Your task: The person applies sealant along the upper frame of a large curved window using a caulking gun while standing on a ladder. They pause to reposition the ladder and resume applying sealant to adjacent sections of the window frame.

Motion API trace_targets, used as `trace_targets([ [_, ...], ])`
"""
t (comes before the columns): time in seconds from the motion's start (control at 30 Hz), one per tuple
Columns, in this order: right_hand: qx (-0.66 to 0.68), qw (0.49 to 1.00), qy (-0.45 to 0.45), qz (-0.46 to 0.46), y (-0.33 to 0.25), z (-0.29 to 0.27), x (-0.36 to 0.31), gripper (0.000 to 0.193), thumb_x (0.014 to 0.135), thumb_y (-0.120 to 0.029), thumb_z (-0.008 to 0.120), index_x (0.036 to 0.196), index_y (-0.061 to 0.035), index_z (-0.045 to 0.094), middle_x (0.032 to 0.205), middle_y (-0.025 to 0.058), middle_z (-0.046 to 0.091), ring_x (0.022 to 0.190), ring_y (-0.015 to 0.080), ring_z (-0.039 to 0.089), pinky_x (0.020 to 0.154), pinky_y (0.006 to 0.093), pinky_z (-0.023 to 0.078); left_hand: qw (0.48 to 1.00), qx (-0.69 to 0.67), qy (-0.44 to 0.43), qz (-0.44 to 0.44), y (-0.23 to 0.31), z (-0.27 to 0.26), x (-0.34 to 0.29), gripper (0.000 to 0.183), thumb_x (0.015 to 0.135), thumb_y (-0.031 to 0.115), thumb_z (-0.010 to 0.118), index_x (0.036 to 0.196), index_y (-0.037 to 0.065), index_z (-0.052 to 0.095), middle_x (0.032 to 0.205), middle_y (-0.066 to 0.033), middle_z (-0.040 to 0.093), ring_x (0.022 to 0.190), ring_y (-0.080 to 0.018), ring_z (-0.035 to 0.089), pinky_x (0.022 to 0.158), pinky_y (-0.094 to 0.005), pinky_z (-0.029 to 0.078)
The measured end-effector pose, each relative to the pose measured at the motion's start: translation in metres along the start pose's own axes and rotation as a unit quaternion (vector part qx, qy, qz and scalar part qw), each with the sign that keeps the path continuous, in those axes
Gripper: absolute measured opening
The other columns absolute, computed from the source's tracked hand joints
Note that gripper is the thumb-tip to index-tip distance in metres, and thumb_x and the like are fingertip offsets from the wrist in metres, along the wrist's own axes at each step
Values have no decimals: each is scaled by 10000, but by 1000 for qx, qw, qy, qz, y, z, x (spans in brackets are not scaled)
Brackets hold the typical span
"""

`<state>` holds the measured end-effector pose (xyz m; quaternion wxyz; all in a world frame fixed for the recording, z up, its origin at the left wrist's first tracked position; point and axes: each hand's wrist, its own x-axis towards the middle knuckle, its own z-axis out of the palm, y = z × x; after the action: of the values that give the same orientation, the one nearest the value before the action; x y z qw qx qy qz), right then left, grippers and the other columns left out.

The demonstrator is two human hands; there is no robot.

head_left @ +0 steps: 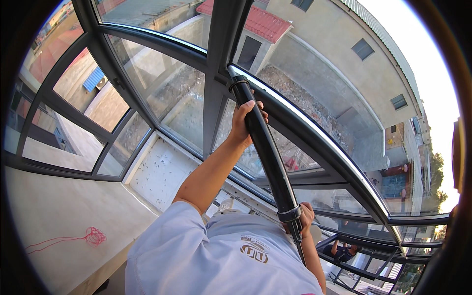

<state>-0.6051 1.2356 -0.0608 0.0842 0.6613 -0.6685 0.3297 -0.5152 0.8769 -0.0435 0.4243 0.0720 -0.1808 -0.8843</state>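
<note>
A long black caulking gun (265, 147) slants across the middle of the view, its barrel shiny and round. Around the upper barrel, just below the front cap, my left hand (242, 123) is closed. My right hand (307, 217) is closed at the rear end, by the handle, which is partly hidden behind the gun. The pale nozzle (232, 72) points at the corner where the dark grey window frame (216, 59) meets the lower rail. Whether its tip touches the frame, I cannot tell. A bright strip runs along the rail's glass edge.
Large glass panes in dark frames surround me, with a building (339, 44) and rubble outside. A white speckled sill (160, 160) lies below, left of my arm. Tangled red string (95, 237) is at the lower left. Another person (340, 250) appears at the lower right.
</note>
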Motion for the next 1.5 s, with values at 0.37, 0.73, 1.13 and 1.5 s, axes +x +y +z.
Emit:
trace_targets([
  [0.37, 102, 973, -175, 113, -28, -140, 60, 848, 802, -533, 845, 1444, -90, 510, 1433, 287, 557, 1372, 471, 522, 1130, 529, 419, 988, -141, 56, -1, 11, 50, 9, 335, 873, 350, 725, 1070, 124, 576, 927, -56, 633, 833, -221, 668, 773, -367, 590],
  [0.73, -171, 923, -275, 209, -106, -316, 273, 636, 973, -525, 644, 1329, -3, 565, 1172, 93, 674, 952, 170, 660, 842, 358, 549, 925, -361, 15, 122, 29, 100, 49, 293, 941, 374, 657, 904, 85, 625, 840, -64, 690, 833, -235, 724, 835, -355, 615],
  [1.13, -287, 860, -420, 48, -152, -311, 353, 772, 919, -605, 659, 1393, -11, 525, 1284, 142, 609, 1057, 237, 632, 966, 400, 492, 903, -396, 53, 154, 62, 128, 48, 295, 979, 404, 621, 966, 114, 569, 840, -4, 606, 770, -112, 642, 788, -268, 588],
  [1.5, -301, 862, -406, 31, -137, -320, 317, 810, 898, -641, 657, 1394, -15, 524, 1287, 148, 599, 1085, 261, 616, 988, 423, 471, 918, -381, 67, 83, 33, 144, 29, 393, 993, 471, 576, 856, 106, 523, 707, -9, 464, 673, -122, 537, 856, -316, 591],
])
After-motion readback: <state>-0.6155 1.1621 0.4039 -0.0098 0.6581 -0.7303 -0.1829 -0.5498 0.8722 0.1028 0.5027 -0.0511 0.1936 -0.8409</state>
